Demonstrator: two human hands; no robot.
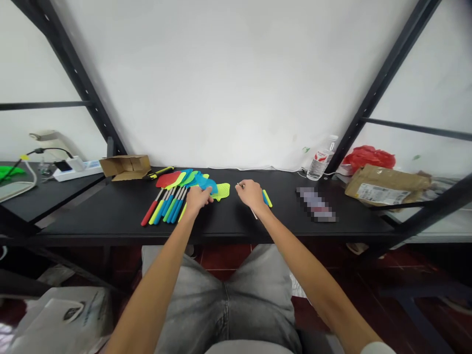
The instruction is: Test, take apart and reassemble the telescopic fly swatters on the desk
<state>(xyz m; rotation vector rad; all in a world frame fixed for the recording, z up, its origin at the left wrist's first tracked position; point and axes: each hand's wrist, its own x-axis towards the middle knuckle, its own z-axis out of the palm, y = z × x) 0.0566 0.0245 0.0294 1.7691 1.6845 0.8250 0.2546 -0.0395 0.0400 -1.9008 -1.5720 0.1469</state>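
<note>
Pinching flat blue plastic paddle head (pixel 208 184) with left hand (pixel 199 198) over black tabletop (pixel 285 211) — partly covering perforated lime-green plastic paddle head (pixel 222 191), beside fanned multicoloured swatters (pixel 174 210). Curling right hand (pixel 251 193) — can't tell on what — blocking blue and lime handles (pixel 268 198). Seeing open brown cardboard box (pixel 127 167) back left.

From the wearer's head, we look forward and down at the black tabletop (pixel 228 221), seeing it from close by and above, on its near side; our wide view also takes in the white wall (pixel 236 88) behind it and the grey trousers (pixel 236 305) below it.
</note>
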